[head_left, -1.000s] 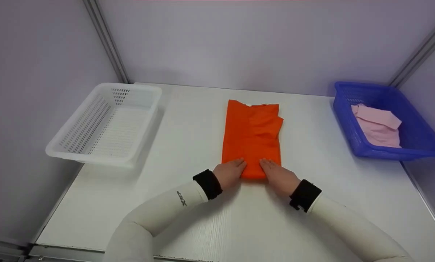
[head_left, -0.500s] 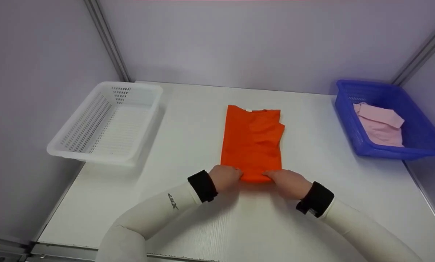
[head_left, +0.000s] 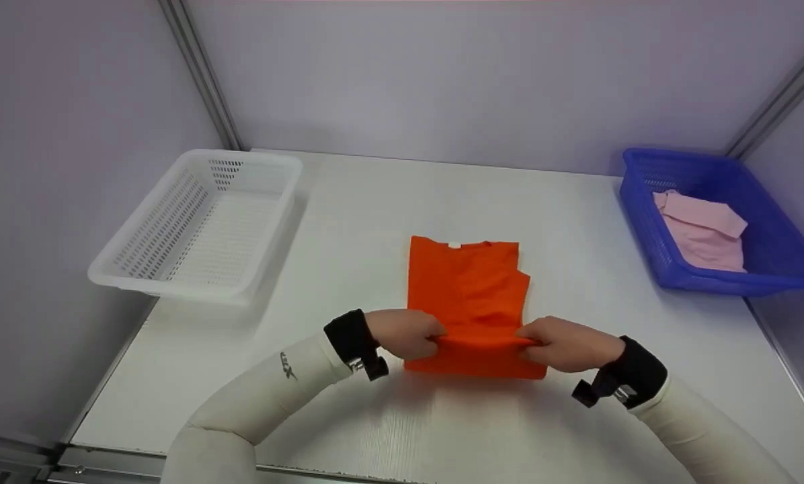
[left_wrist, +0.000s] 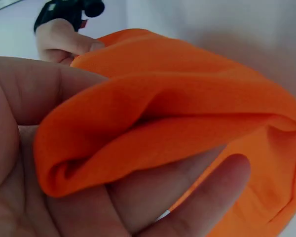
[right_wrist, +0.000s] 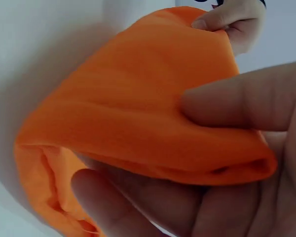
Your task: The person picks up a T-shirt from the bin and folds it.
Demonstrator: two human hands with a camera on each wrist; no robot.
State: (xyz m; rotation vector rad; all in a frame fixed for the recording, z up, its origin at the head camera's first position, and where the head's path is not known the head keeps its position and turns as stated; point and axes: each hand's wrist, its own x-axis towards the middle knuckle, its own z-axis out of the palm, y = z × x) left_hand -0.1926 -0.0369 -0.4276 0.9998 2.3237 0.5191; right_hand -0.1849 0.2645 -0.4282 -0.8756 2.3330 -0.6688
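A folded orange shirt (head_left: 469,289) lies in the middle of the white table, its collar with a small white tag at the far end. My left hand (head_left: 407,333) pinches the left end of a raised fold near the shirt's front. At the right end of that fold, my right hand (head_left: 569,343) pinches the cloth the same way. In the left wrist view, layers of orange cloth (left_wrist: 138,118) sit between thumb and fingers. The right wrist view shows the thumb (right_wrist: 217,106) on top of the orange cloth (right_wrist: 138,89), with the fingers beneath.
On the left stands a white perforated basket (head_left: 267,232) with nothing in it. A blue basket (head_left: 651,249) at the right holds a folded pink garment (head_left: 701,232). Pale panels (head_left: 442,81) wall in the white table (head_left: 348,222) at the back and sides.
Both hands have gone from lying flat on the shirt's near end to pinching and lifting a fold of it. The shirt has slid toward the person, and the hands have spread apart.
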